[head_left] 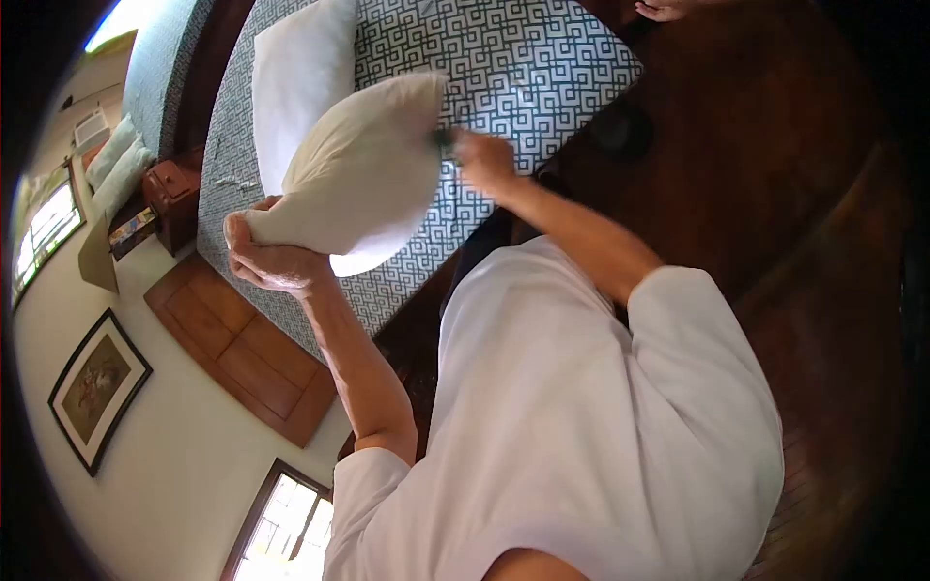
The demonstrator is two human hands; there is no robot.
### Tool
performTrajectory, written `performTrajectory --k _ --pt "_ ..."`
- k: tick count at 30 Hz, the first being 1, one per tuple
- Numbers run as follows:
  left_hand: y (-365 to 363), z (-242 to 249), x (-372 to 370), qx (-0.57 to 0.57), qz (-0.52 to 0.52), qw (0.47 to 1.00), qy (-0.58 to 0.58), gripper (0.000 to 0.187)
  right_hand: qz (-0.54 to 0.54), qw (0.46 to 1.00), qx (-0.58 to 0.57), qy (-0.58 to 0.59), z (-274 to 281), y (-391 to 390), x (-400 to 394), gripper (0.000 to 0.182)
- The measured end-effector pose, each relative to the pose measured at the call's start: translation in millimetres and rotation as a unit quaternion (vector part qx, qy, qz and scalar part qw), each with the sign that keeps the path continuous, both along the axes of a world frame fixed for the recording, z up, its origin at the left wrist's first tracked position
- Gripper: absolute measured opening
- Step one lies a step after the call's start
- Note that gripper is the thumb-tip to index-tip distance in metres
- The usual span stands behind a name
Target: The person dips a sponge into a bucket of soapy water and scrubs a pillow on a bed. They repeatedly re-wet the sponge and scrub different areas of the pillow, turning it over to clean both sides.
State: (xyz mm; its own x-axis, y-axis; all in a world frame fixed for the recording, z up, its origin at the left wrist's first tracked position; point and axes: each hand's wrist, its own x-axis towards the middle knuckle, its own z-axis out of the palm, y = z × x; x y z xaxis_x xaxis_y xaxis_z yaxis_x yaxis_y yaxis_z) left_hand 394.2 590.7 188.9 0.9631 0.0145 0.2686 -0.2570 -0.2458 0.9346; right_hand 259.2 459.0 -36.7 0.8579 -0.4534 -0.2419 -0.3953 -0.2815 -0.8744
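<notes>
My left hand [279,261] is closed round one corner of a cream pillow [363,169] and holds it tilted up above the bed. My right hand [487,163], blurred by motion, is closed at the pillow's right side. A small dark green thing [444,138] sticks out of it toward the pillow, too smeared to name. Behind the held pillow, a second white pillow [302,82] lies on the patterned mattress [504,58]. Part of a white surface shows under the held pillow's lower edge.
The wooden headboard [247,344] stands along the wall at left, below a framed picture [100,390]. Beyond the mattress are a reddish wooden box [174,194] and another bed [160,77]. Another person's hand [664,10] shows at the top right, over dark wooden floor [775,165].
</notes>
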Motion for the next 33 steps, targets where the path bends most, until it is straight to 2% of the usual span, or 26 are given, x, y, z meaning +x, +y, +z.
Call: performTrajectory --k 1,2,3,5,6,8,9,10,12,13,14,15,16,18,20,21,22,23,25,26,27,28,29,30,31,33 --pt "14 3 4 -0.032 -0.020 0.999 0.015 0.046 -0.030 0.992 -0.115 0.045 -44 -9 -16 0.028" --pt "17 2 12 -0.077 -0.036 0.996 0.019 0.046 -0.097 0.986 -0.133 0.010 -34 -13 -22 0.031" --pt "1 15 3 -0.051 -0.016 0.998 0.034 0.045 -0.158 0.974 -0.158 -0.035 -18 -27 -16 0.034" --pt "14 12 15 -0.165 -0.001 0.982 0.092 0.044 -0.209 0.947 -0.071 -0.233 80 -32 12 0.034" --pt "20 12 7 0.066 -0.049 0.996 -0.021 0.042 -0.189 0.927 -0.091 -0.311 116 -19 19 0.035" --pt "11 1 11 -0.028 -0.038 0.999 -0.017 0.038 -0.109 0.889 -0.115 -0.430 183 -22 50 0.036" --pt "12 5 6 -0.048 -0.119 0.992 -0.005 0.037 -0.047 0.891 -0.092 -0.441 209 -15 48 0.038" --pt "-14 7 -5 -0.116 0.082 0.990 -0.005 0.034 -0.051 0.894 -0.089 -0.436 203 -11 48 0.038" --pt "-5 20 -13 -0.100 -0.001 0.995 0.017 0.035 0.046 0.943 -0.151 -0.292 153 -1 57 0.038" --pt "-5 20 -12 -0.096 -0.081 0.992 0.025 0.036 0.000 0.934 -0.174 -0.313 70 0 64 0.037" --pt "5 15 -7 0.024 -0.072 0.997 0.001 0.038 0.018 0.968 -0.198 -0.155 34 -14 46 0.037" --pt "7 5 -9 0.006 -0.049 0.999 -0.016 0.038 0.074 0.985 -0.155 -0.018 -3 -30 38 0.036" --pt "8 -6 -10 -0.010 -0.026 0.999 -0.034 0.038 0.076 0.985 -0.154 -0.020 2 -31 33 0.036" --pt "-6 -10 -3 -0.095 -0.081 0.992 0.006 0.035 -0.096 0.977 -0.147 -0.118 27 -50 26 0.037" --pt "-3 5 -10 -0.027 -0.077 0.997 0.010 0.030 -0.134 0.913 -0.135 -0.361 111 -38 47 0.032" --pt "3 -1 -9 -0.026 -0.077 0.997 0.012 0.030 -0.082 0.884 -0.139 -0.439 146 -26 46 0.032" --pt "7 -16 1 0.109 -0.045 0.974 -0.192 0.029 0.001 0.891 -0.123 -0.436 181 -19 36 0.040" --pt "5 -12 -1 0.101 -0.058 0.974 -0.192 0.031 0.008 0.883 -0.094 -0.459 199 -7 37 0.045" --pt "2 -4 -5 0.086 -0.086 0.974 -0.191 0.036 -0.013 0.892 -0.132 -0.432 160 1 38 0.046" --pt "1 3 -10 -0.041 -0.098 0.994 -0.005 0.037 0.049 0.939 -0.182 -0.288 85 8 43 0.045" --pt "4 7 -15 -0.167 -0.099 0.965 0.177 0.038 0.114 0.957 -0.227 -0.139 12 -5 48 0.046" --pt "12 0 -12 -0.132 -0.131 0.969 0.165 0.039 0.144 0.969 -0.198 -0.029 -10 -43 38 0.047" --pt "-8 6 -24 -0.032 -0.042 0.997 0.061 0.040 -0.011 0.950 -0.280 -0.134 -103 -60 21 0.045" --pt "-2 22 -15 -0.120 -0.079 0.984 0.105 0.035 -0.095 0.988 -0.116 -0.044 -117 -84 0 0.041" --pt "8 39 -12 -0.205 -0.116 0.960 0.153 0.029 -0.125 0.975 -0.146 0.110 -78 -114 -16 0.038" --pt "6 79 -1 -0.203 -0.217 0.948 0.111 0.035 -0.264 0.956 0.092 0.086 -94 -147 -41 0.034"
